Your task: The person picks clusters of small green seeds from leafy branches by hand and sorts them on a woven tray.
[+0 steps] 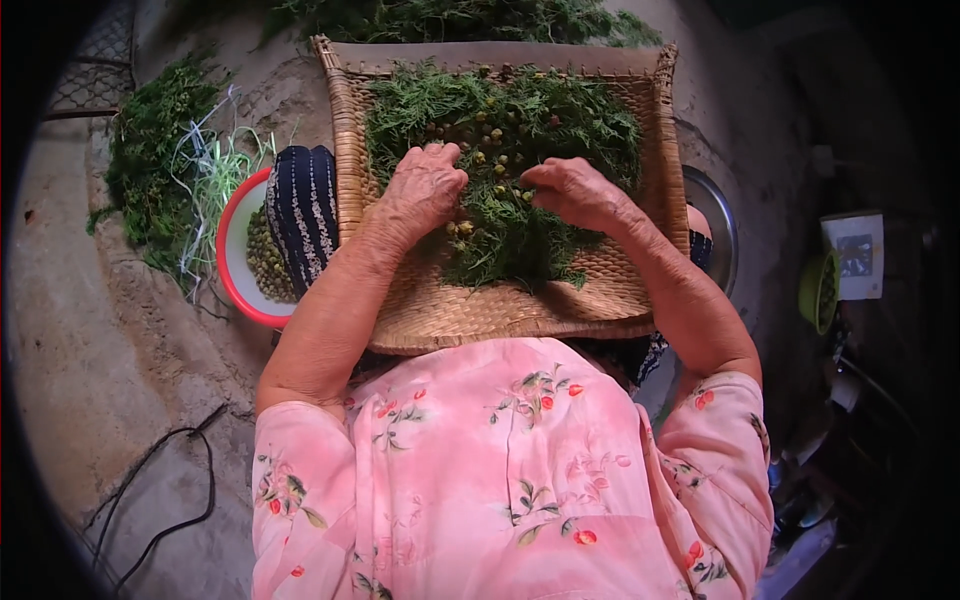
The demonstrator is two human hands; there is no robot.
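The sprigs point(530, 250) lie in a loose green heap over the far and middle parts of the tray point(405, 310), with one clump reaching toward its near edge. Round, yellowish-green to brown cones point(481, 158) show among them, mostly in the gap between the hands. The left hand point(428, 185) rests at the left of this gap, its fingers bent down and partly hidden; whether they pinch anything I cannot tell. The right hand point(580, 190) is just across from it, apart from the left, thumb and fingers drawn close together beside a cone; its grip cannot be made out either.

The woven tray lies across the lap, its raised rim at the far side and both flanks. The right forearm crosses its right rim. On the left, a knee in dark patterned cloth point(303, 215) hides part of a red-rimmed bowl point(225, 235) of small green cones. A metal basin point(730, 225) shows partly behind the tray's right side.

Farther out on the floor point(90, 330) are plastic strips point(213, 165), a pile of greenery point(160, 135), more branches point(450, 18) beyond the tray, and a black cord point(208, 465). At right, a green bowl point(822, 290) stands beside a white box point(868, 275) with a dark panel; any print is too small to read.
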